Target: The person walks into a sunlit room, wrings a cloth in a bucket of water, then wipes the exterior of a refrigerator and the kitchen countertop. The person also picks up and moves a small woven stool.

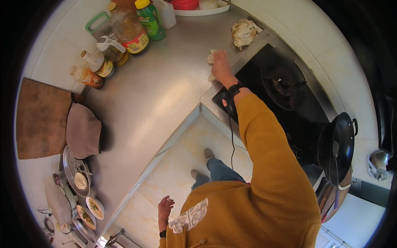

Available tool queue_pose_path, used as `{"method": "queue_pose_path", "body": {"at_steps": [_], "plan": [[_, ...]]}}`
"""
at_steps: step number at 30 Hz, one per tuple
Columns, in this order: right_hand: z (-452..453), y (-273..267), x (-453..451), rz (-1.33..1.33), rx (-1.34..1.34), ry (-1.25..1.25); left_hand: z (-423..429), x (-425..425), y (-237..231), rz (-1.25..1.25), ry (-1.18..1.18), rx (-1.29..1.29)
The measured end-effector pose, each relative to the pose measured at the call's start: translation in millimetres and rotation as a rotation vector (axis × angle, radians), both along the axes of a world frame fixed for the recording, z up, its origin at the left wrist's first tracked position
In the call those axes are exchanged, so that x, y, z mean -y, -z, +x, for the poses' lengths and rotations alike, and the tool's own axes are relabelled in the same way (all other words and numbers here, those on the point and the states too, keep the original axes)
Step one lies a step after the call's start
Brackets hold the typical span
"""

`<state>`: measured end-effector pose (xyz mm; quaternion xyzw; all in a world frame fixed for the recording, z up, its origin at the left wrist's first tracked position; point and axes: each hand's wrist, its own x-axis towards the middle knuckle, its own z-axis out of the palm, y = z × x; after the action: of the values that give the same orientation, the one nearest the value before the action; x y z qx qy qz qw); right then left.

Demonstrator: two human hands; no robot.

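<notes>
My right hand (221, 68) presses a small off-white cloth (212, 57) against the stainless steel countertop (149, 102), beside the corner of the black glass gas hob (248, 74). Parts of the cloth stick out on the left side of the hand; the rest is hidden under it. A larger crumpled, stained cloth (245, 32) lies farther back, near the wall. From the dark band on my right wrist a black cable (231, 136) hangs down past the hob's front edge. Low at my left side, my left hand (165, 207) hangs with loosely curled fingers and holds nothing.
Against the left wall stand several bottles, including a large sauce jug (131, 37) and a green bottle (151, 21). A wooden board (43, 121), a round metal tray (69, 161) and bowls of food (95, 208) sit farther left. A black wok (339, 145) stands at the hob's right end.
</notes>
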<state>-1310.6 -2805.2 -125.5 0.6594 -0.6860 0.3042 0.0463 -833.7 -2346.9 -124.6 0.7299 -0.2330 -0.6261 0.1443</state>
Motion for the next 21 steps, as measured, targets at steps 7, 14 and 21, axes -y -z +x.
{"method": "queue_pose_path", "body": {"at_steps": [7, 14, 21], "plan": [[-42.2, 10.9, 40.7, -0.022, -0.062, 0.141, 0.4, -16.3, -2.1, 0.028, -0.009, 0.004], [-23.2, 10.5, 33.4, -0.082, 0.256, 0.074, -6.6, -23.6, 2.9, 0.032, -0.059, -0.027], [42.2, 6.4, -6.9, -0.056, 0.287, 0.01, 6.5, -28.8, 11.2, -0.023, -0.012, -0.048]]}}
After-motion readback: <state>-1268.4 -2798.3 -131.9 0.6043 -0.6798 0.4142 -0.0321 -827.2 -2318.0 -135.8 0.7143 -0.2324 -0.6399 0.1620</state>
